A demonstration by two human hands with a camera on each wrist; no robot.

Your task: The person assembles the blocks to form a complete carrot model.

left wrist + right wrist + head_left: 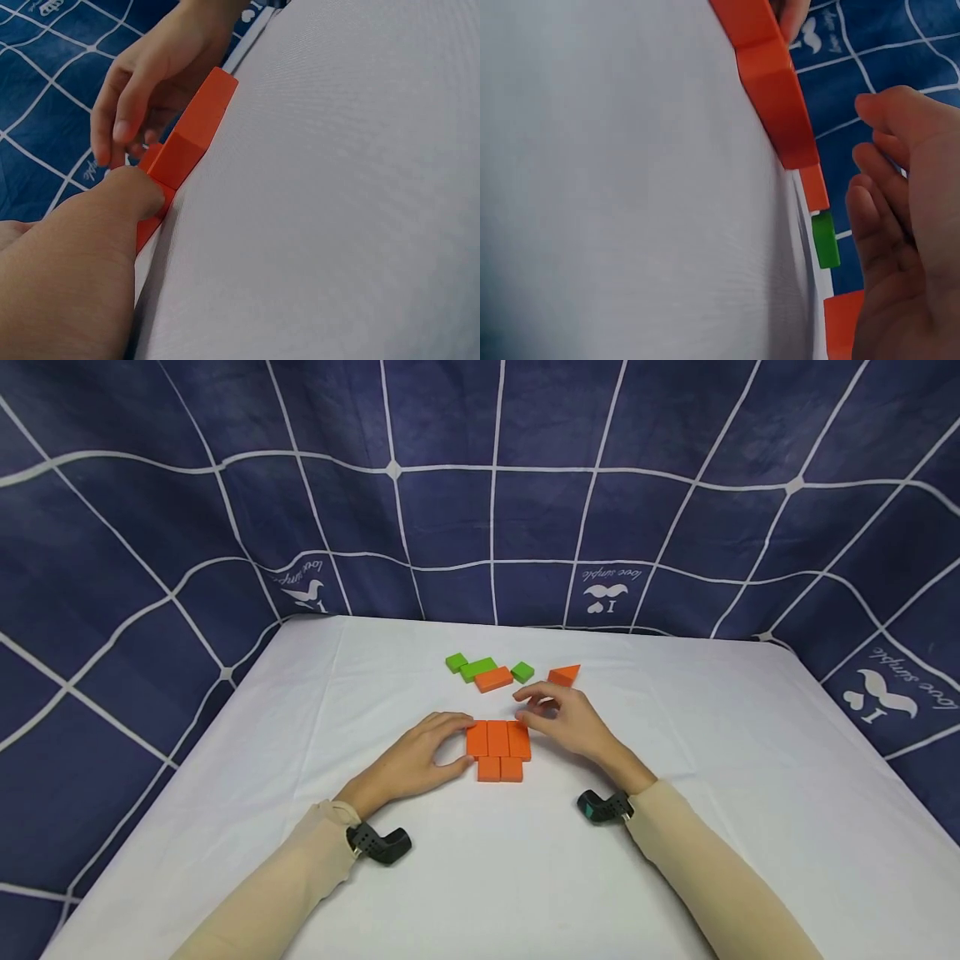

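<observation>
The left hand is touching a row of three orange blocks on the white tabletop.
Nearest, two short orange blocks are lying against the row's near side; behind them, the left grip is spreading wide along the row's left end, while the right hand is hovering by the far right corner, its grip loosely bent and holding nothing. Beyond, a loose orange block, green blocks and an orange triangular block are lying apart from the row. All are looking light, stiff and smooth, probably sliding rather than breaking; opposite side faces are offering the surest hold.
</observation>
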